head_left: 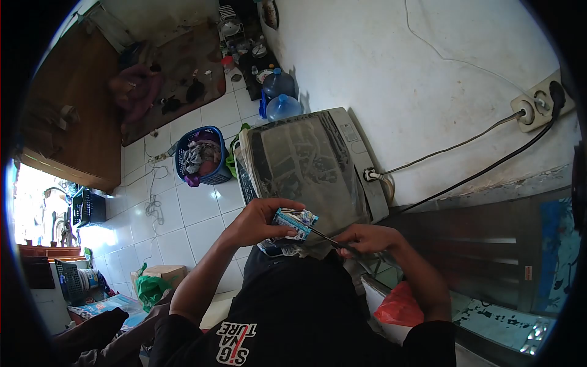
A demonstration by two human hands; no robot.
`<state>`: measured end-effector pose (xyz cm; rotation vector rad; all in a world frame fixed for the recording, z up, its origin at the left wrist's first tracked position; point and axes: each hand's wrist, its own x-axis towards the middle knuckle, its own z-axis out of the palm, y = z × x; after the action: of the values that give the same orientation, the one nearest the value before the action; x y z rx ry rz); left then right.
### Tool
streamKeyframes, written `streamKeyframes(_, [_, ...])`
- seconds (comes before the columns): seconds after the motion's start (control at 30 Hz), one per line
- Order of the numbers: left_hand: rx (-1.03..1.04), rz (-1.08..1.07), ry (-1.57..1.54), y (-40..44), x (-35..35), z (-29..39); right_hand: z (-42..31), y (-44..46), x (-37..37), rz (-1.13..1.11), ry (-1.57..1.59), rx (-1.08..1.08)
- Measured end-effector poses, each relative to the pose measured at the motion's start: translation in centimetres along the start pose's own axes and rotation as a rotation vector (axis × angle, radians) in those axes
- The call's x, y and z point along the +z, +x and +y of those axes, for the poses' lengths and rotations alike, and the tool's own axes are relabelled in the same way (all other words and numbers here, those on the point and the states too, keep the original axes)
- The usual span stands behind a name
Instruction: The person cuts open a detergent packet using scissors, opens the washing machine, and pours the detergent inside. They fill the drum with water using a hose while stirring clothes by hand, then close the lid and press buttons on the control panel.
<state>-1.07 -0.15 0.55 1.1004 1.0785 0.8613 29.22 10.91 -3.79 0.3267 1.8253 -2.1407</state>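
The work in hand appears to be cutting open a packet: the left hand (263,220) is clamped on a small blue-and-white, crinkled, boxy plastic-film packet (295,224), held up over the washing machine's near edge. The right hand (367,238) is closed round black-handled scissors (333,242) with slim metal blades, their tips at the packet's right end; whether the blades are parted is too small to tell. The next move seems to call for a steady left pinch and a snip clear of the fingers, since thin film may buckle.

Behind them, the squarish grey top-loading washing machine (302,153) has a smooth, streaked lid and a plastic control strip along its right edge. Off its left edge, a blue lattice plastic basket (215,178) of rumpled cloth stands on glossy white tiles (202,202). Beyond its far edge sit rounded, translucent blue water jugs (283,108).
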Motion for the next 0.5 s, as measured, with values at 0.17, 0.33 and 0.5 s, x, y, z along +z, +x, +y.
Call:
streamKeyframes(0.17, [-0.006,-0.032,0.015,0.3,0.9,0.2,-0.7,0.3,0.0,-0.017,0.036,0.03])
streamKeyframes(0.33, [0.065,-0.039,-0.036,0.6,0.6,0.0,-2.1,0.4,0.5,0.029,0.02,0.029])
streamKeyframes(0.5, [0.059,-0.04,-0.105,0.8,0.6,-0.7,-1.8,1.0,0.7,0.047,0.097,-0.042])
